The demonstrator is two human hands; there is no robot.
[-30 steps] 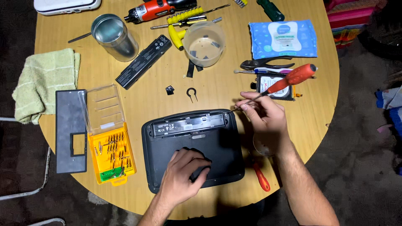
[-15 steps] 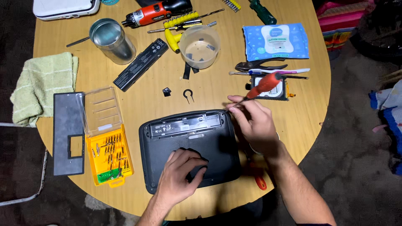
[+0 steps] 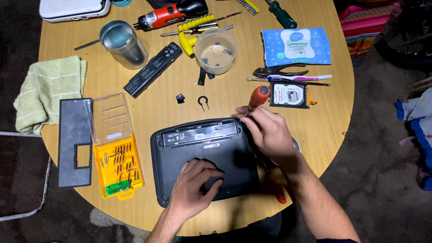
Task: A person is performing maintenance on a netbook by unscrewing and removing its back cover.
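My left hand (image 3: 194,189) lies flat, fingers spread, on the overturned laptop (image 3: 202,157) near the table's (image 3: 315,135) front edge; my right hand (image 3: 265,130) has fingers clamped on a red-handled screwdriver (image 3: 258,96).

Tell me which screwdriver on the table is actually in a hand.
The orange-handled screwdriver, gripped by the right hand at the upturned laptop's top right corner. The green-handled one and yellow-handled ones lie untouched at the far edge.

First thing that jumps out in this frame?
The upturned black laptop at the table's near edge, with the left hand pressed flat on it. The right hand holds a red-handled screwdriver at its far right corner. Left of it lies an open yellow bit case.
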